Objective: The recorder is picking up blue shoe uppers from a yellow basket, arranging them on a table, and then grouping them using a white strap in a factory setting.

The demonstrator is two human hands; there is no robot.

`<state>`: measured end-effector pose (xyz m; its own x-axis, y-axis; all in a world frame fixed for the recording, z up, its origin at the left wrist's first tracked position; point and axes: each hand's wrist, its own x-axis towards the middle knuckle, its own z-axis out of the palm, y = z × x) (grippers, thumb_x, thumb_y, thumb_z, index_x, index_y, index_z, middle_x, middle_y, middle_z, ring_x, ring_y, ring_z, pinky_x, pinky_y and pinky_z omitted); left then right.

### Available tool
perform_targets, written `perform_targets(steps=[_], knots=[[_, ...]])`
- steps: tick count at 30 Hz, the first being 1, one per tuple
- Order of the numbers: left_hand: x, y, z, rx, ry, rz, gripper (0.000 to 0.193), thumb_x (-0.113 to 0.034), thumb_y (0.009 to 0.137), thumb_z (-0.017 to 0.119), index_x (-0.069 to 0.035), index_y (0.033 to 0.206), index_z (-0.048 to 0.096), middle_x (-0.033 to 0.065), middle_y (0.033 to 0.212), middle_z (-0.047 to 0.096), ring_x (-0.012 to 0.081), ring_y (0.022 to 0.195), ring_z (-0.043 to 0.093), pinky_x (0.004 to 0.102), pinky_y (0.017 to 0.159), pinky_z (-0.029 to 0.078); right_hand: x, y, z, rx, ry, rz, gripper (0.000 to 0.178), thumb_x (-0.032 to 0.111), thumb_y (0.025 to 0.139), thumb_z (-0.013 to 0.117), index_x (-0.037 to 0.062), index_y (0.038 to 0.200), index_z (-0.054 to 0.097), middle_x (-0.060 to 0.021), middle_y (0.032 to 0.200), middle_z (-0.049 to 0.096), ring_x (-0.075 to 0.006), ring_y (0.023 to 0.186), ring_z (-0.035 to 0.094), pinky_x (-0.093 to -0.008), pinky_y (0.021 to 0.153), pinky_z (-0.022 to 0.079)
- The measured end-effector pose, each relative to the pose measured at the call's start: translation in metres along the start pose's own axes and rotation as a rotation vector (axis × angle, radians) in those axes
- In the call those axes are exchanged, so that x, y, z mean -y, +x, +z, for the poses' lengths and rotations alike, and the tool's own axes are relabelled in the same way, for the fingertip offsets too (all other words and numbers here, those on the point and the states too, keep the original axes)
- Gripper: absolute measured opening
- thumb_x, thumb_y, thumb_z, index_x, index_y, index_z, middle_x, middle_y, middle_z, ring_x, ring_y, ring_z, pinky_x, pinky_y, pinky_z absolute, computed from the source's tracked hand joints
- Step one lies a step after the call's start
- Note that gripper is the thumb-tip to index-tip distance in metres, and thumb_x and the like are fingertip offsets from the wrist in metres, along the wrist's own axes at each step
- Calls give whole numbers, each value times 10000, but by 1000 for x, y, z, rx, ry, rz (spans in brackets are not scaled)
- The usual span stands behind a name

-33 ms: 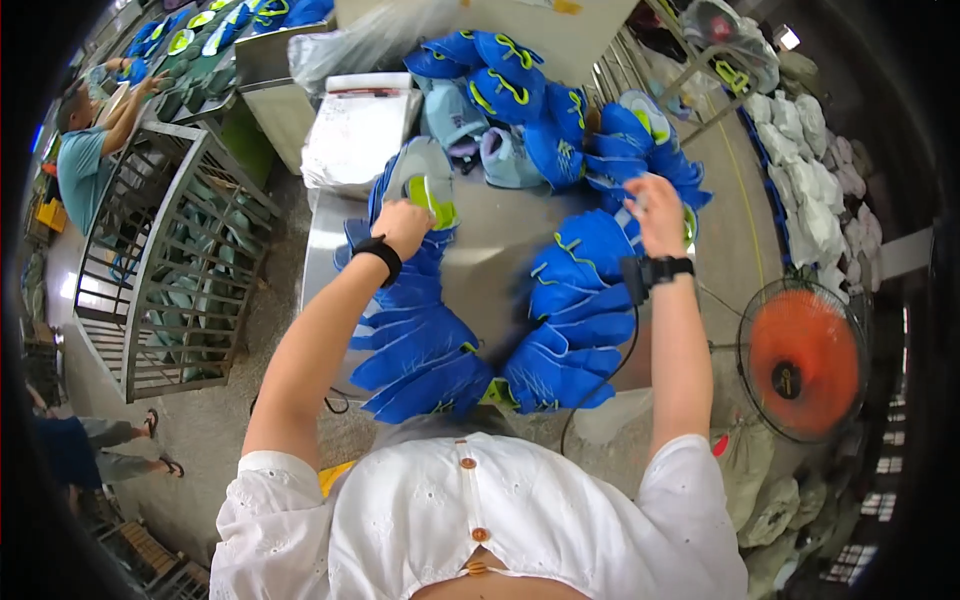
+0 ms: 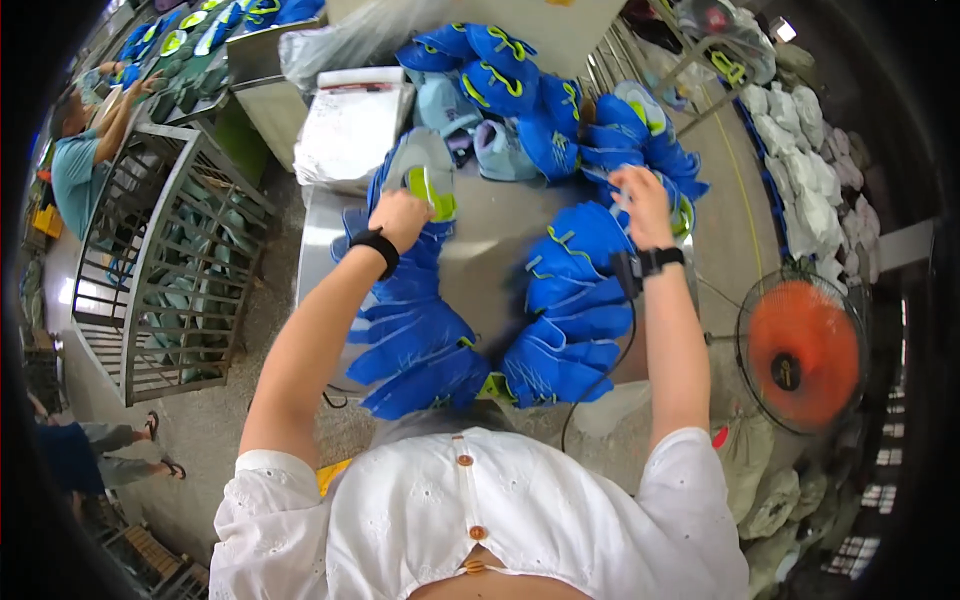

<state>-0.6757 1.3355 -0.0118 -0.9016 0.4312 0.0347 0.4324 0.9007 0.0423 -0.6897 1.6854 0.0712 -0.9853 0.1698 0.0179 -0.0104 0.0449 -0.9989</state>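
Note:
My left hand is closed on the edge of a shoe upper with a grey toe and a lime lining, at the far end of a row of overlapping blue shoe uppers. My right hand is raised over the right-hand row of blue uppers. Its fingers are pinched together around something small and pale that I cannot make out. Both rows lie on a metal table and curve toward my body.
At the table's back are heaped blue uppers, pale blue ones and a plastic-wrapped white stack. A slatted metal cage stands left, near a co-worker. An orange fan and white sacks are at right.
The view has shifted slightly. My right hand sits a little further left and up in the picture; my left hand keeps its hold on the shoe upper.

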Motion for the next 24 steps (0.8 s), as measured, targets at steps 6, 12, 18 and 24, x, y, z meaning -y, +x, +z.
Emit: perform_targets(steps=[6, 12, 18, 24], knots=[[-11, 20, -26, -197, -112, 259, 224, -223, 779, 521, -58, 650, 600, 80, 701, 572, 250, 824, 530, 370, 739, 401, -8, 5, 28, 29, -956, -786, 183, 204, 716, 582, 26, 694, 622, -138, 835, 589, -300, 886, 514, -376, 779, 409], [2, 17, -24, -165, -332, 45, 213, -223, 818, 493, -62, 745, 612, 125, 721, 601, 296, 745, 570, 379, 710, 441, -19, -20, 71, 661, -688, -39, 295, 270, 752, 549, 18, 598, 543, -109, 576, 578, -279, 584, 575, -334, 544, 450], [-10, 11, -34, -166, -291, -48, 262, -243, 830, 488, -35, 696, 571, 165, 713, 580, 332, 703, 552, 418, 641, 420, -35, -22, 127, 436, -854, -311, 306, 323, 748, 557, 37, 640, 556, -124, 615, 598, -317, 655, 592, -391, 603, 460], [-8, 3, -38, -192, -437, -108, 262, -241, 801, 543, -29, 651, 571, 125, 733, 569, 303, 662, 554, 387, 578, 421, -66, -33, 169, 683, -737, -286, 335, 315, 737, 609, 50, 935, 561, -104, 658, 613, -257, 642, 603, -351, 623, 459]])
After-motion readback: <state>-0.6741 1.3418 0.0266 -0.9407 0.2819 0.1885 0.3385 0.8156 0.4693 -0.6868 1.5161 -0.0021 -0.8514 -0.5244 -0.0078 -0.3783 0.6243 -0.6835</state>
